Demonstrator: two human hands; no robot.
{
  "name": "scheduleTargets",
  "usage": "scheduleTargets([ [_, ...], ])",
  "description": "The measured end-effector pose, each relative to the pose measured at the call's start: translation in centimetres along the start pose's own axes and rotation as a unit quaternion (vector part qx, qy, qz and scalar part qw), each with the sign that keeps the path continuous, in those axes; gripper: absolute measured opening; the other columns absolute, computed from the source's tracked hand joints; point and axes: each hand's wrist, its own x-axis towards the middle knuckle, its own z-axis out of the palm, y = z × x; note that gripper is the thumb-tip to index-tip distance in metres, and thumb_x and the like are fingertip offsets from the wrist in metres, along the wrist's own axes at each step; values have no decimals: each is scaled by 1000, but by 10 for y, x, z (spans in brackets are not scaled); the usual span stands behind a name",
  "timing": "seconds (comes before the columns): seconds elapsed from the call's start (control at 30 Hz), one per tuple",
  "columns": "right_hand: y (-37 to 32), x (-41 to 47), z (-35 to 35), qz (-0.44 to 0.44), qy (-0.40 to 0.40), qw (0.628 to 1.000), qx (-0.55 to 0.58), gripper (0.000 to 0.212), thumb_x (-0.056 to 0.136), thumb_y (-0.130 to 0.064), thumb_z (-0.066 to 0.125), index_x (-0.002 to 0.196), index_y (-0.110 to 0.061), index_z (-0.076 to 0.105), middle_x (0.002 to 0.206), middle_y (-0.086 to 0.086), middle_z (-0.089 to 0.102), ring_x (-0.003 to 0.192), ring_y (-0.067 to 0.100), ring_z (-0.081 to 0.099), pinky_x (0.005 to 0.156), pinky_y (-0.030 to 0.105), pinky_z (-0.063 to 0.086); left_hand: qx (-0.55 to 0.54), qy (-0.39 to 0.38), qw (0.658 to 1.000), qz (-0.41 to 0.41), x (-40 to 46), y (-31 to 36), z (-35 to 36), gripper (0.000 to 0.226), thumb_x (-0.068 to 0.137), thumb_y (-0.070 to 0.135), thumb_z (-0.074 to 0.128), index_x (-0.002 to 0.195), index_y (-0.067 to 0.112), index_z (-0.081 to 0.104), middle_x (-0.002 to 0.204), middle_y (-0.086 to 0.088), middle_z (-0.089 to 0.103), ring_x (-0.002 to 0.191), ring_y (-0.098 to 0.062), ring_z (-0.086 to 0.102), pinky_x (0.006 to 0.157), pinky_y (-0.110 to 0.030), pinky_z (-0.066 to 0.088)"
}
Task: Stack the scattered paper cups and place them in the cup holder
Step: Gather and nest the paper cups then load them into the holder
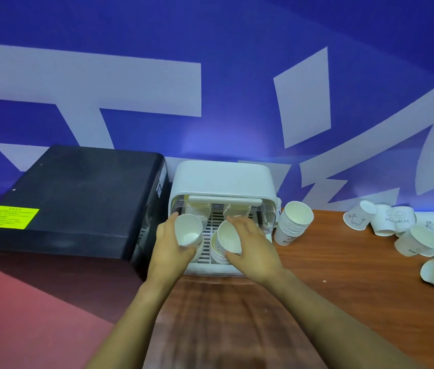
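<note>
- A black box [72,201] sits at the table's left end, with a yellow label [7,216] on its top.
- The left hand [169,245] has its grip clamped on a cup stack [188,233], fingers curled round the side and thumb up by the rim; the stack's mouth tilts toward the camera, and it is held at the holder's left front.
- The white holder [222,179] stands open at the front (more cups show inside, toward the back).
- The right hand [252,245] grips a second stack [228,239] inside the holder, thumb below the rim and fingers spread over the top edge.
- Both forearms reach forward from the bottom of the view.
- A leaning stack [293,222] sits on the table [330,275] just right of the holder.
- Loose cups [407,227] lie scattered at the far right.
</note>
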Motion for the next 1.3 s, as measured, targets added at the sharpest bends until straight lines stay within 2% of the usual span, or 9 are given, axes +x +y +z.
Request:
scheduleTargets([
  [0.17, 5, 3, 8, 33, -34, 999, 7, 85, 81, -43, 64, 150, -28, 15, 154, -8, 23, 137, 17, 31, 105, 32, 36, 64, -39, 996, -38, 6, -18, 11, 85, 75, 19, 74, 147, 20, 29, 141, -4, 35, 129, -22, 42, 101, -29, 38],
  [0.3, 16, -5, 18, 68, -120, 990, -14, 96, 82, -48, 64, 152, -19, 5, 158, -2, 16, 143, 19, 23, 113, 33, 30, 101, -89, 989, -63, 6, -32, 19, 90, 69, 20, 71, 147, 23, 26, 145, -2, 34, 134, -24, 33, 110, -40, 35],
  [0.5, 26, -9, 15, 71, -132, 989, 7, 95, 83, -47, 64, 152, -21, 4, 158, -1, 16, 143, 19, 22, 113, 34, 29, 137, -83, 983, -89, 4, -27, 21, 93, 76, 25, 71, 151, 25, 15, 158, -8, 9, 144, -29, 17, 112, -42, 30],
  [0.6, 30, -15, 11, 79, -103, 991, 19, 90, 82, -45, 64, 151, -27, 10, 155, -2, 22, 139, 19, 29, 109, 36, 35, 150, -56, 986, -37, -10, -14, 24, 91, 76, 27, 70, 150, 26, 17, 158, -5, 8, 144, -29, 16, 114, -40, 29],
  [0.73, 35, -39, 10, 91, -110, 989, 33, 87, 81, -39, 66, 150, -28, 14, 152, -2, 26, 137, 18, 34, 109, 32, 35, 157, -97, 983, 19, -42, 3, 33, 86, 82, 27, 65, 151, 27, 14, 159, 0, 3, 147, -20, 6, 116, -33, 18],
  [0.97, 52, -80, -18, 122, -113, 986, 33, 75, 84, -36, 64, 148, -26, 24, 146, 1, 34, 131, 18, 40, 108, 31, 35, 96, -140, 984, 52, -63, 15, 43, 72, 85, 22, 64, 147, 21, 28, 148, 3, 33, 137, -15, 31, 111, -28, 27],
  [1.07, 67, -96, -29, 134, -116, 984, 12, 64, 85, -38, 62, 142, -26, 35, 140, 2, 43, 127, 17, 44, 106, 31, 37, 69, -165, 983, 44, -77, 7, 56, 61, 86, 19, 64, 141, 20, 38, 134, 5, 47, 125, -10, 43, 101, -17, 31],
  [1.23, 94, -131, -32, 160, -138, 977, 2, 46, 86, -38, 63, 128, -23, 53, 108, -9, 58, 96, 8, 52, 93, 26, 42, 79, -233, 969, 33, -102, -10, 85, 34, 82, 11, 68, 114, 16, 58, 102, 3, 59, 97, -16, 59, 87, -23, 45],
  [1.3, 105, -140, -36, 167, -132, 977, 20, 43, 86, -36, 64, 125, -21, 55, 102, -10, 57, 94, 8, 54, 94, 27, 43, 92, -240, 966, 41, -106, -3, 96, 31, 82, 11, 69, 111, 15, 60, 98, 4, 60, 94, -16, 60, 84, -19, 43],
])
